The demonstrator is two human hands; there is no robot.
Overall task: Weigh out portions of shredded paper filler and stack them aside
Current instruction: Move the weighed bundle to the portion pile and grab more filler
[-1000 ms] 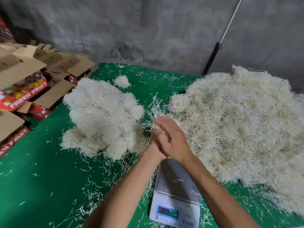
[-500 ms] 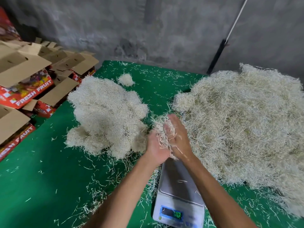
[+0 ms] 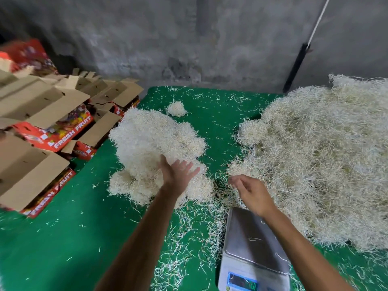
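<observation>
Head view is showing me the scale [image 3: 255, 246], its long axis running away from me and leaning slightly left, display [image 3: 242, 282] at the near end and cut off by the bottom edge. Its steel platter is looking smooth and dull, with a few stray shreds lying on it. My left hand [image 3: 177, 175] is hovering with fingers spread and straight, holding nothing, just over the near side of the weighed stack [image 3: 155, 152], a lumpy, fluffy, pale mound on the green cloth [image 3: 52, 248]. My right hand [image 3: 252, 193] is hanging loosely curled and blurred between the scale and the bulk heap [image 3: 319, 160]; I am seeing nothing held in it. That heap is looking coarser and yellower, spilling past the right edge. A small tuft [image 3: 176, 109] is sitting apart behind the stack. Brown cardboard boxes [image 3: 48, 122] with red printed sides are crowding the left, partly cut off. I am finding the display's digits too blurred to read.
</observation>
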